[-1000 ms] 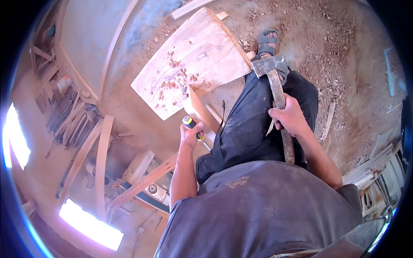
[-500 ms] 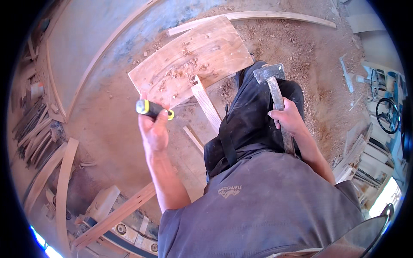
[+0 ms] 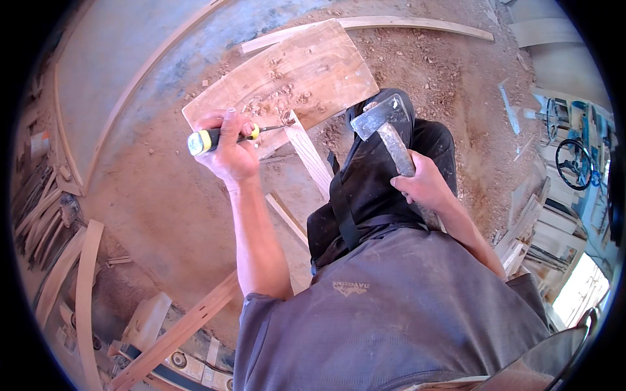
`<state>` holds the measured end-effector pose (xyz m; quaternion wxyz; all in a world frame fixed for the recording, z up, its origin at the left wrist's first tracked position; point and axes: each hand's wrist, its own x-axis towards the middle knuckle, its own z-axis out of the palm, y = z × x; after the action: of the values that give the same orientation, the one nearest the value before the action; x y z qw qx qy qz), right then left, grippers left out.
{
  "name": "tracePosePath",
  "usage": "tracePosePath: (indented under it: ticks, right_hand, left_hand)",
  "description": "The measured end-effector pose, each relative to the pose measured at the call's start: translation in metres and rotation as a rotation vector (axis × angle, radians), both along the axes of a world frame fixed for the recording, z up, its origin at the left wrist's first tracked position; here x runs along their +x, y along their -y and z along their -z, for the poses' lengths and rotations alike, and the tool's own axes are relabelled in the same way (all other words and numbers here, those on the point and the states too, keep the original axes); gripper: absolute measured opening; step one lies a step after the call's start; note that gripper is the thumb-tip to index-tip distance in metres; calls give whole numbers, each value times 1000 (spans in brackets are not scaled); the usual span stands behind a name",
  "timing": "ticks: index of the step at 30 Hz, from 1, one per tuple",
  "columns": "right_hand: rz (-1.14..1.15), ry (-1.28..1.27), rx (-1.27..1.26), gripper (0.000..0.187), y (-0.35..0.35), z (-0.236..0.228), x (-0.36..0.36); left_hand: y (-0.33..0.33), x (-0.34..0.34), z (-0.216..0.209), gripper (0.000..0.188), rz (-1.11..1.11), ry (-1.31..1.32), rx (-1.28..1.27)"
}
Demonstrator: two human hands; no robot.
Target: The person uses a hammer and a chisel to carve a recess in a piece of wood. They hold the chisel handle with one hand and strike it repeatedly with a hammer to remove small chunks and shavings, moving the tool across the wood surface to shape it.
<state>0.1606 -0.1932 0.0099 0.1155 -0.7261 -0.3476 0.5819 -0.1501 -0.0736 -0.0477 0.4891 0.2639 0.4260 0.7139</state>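
My left hand (image 3: 229,151) grips a chisel (image 3: 225,137) with a yellow and black handle. Its metal tip rests against the top end of a narrow wooden piece (image 3: 310,155) that slants down toward my legs. My right hand (image 3: 427,186) holds a hatchet (image 3: 385,124) by its wooden handle, the grey head raised over my dark trousers, to the right of the chisel. A broad wooden board (image 3: 306,72) strewn with wood chips lies on the ground just behind the narrow piece.
Dirt and sawdust cover the ground. A long curved batten (image 3: 391,25) lies beyond the board. Wooden strips and planks (image 3: 85,293) lie at the lower left, more stacked timber (image 3: 528,228) at the right. Shelves with tools stand at the far right.
My left hand has brought the chisel up and to the right, setting its tip on the narrow wooden piece. The hatchet stays raised in my right hand. My head has turned, shifting the view.
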Motion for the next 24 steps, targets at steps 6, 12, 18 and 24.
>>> tracePosePath:
  ticks: [6,12,18,24]
  right_hand:
    - [-23,57,-16,44,-5,-11,-9]
    - [50,120,72,36,-15,-35,-17]
    - [114,133,219,24,-22,-49,-19]
    - [113,188,327,22,-25,-59,-38]
  left_hand:
    - [15,33,19,18,-61,-509,222]
    - [40,112,-4,29,50,-707,313]
    - [34,110,-1,29,25,-799,301]
    - [25,98,0,22,46,-727,300]
